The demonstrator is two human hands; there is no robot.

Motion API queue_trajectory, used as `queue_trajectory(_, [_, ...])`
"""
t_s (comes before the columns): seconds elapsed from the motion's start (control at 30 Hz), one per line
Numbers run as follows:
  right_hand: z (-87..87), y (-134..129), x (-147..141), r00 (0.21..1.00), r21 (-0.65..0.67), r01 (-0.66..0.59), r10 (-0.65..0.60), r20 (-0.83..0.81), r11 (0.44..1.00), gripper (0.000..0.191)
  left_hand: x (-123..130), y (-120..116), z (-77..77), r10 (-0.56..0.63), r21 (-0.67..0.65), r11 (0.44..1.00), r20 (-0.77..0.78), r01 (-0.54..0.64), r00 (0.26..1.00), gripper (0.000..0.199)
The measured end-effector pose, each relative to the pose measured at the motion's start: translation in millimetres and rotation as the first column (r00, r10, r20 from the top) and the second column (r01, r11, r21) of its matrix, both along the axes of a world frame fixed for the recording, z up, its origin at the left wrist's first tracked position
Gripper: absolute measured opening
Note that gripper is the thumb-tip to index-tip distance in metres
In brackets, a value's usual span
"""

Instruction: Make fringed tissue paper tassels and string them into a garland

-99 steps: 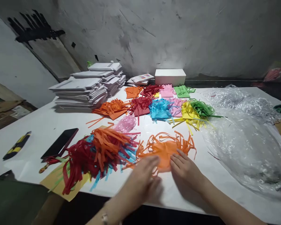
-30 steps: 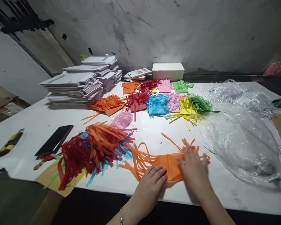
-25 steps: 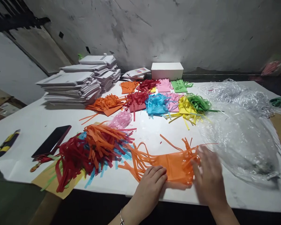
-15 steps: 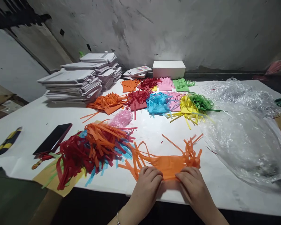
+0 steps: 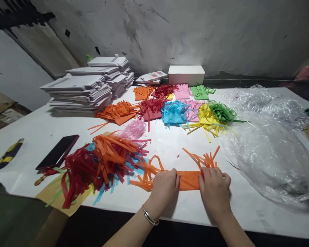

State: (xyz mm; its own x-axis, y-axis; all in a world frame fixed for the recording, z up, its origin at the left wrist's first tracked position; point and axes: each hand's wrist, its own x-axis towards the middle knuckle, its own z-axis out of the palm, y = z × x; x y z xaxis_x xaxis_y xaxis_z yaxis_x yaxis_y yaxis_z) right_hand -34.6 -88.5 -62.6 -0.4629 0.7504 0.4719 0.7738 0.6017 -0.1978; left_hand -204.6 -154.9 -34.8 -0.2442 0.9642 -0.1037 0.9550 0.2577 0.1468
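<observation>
An orange fringed tissue paper (image 5: 189, 180) lies on the white table near its front edge, with a plain middle band and cut strips spreading out at both ends. My left hand (image 5: 164, 185) is closed on the left part of the band, its fingers curled over the paper. At the right part, my right hand (image 5: 215, 187) grips the band the same way, thumb along its near side. Some strips run under or behind both hands. Just left of my left hand is a heap of loose orange fringe (image 5: 109, 154) over red fringe (image 5: 79, 171) and blue strips.
Fringed bundles, among them a blue one (image 5: 173, 113) and a yellow one (image 5: 207, 116), line the back. Clear plastic bags (image 5: 267, 157) spread at right. To the left are paper stacks (image 5: 77, 89), a phone (image 5: 58, 152) and a striped cutter-like object (image 5: 8, 155). A white box (image 5: 186, 74) stands behind.
Both hands have shifted forward over the orange paper, with fingers now further across the band. The visible band is narrower front to back, and the right-hand strips have moved.
</observation>
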Motion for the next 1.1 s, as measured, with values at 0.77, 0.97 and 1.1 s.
queue_trajectory(0.77, [-5.0, -15, 0, 0.870, -0.018, -0.465, 0.453, -0.196, 0.885, 0.021, -9, -25, -19.8, -0.427, 0.385, 0.835, 0.002, 0.393, 0.904, 0.011])
queue_trajectory(0.97, [-9.8, -19, 4, 0.840, -0.004, -0.518, 0.508, -0.192, 0.855, 0.025, -8, -36, -21.4, -0.477, 0.405, 0.812, 0.044, 0.421, 0.878, 0.011])
queue_trajectory(1.1, [-11.4, -20, 19, 0.838, -0.036, -0.519, 0.499, -0.221, 0.854, 0.019, -8, -47, -22.7, -0.450, 0.421, 0.822, 0.068, 0.384, 0.890, 0.011])
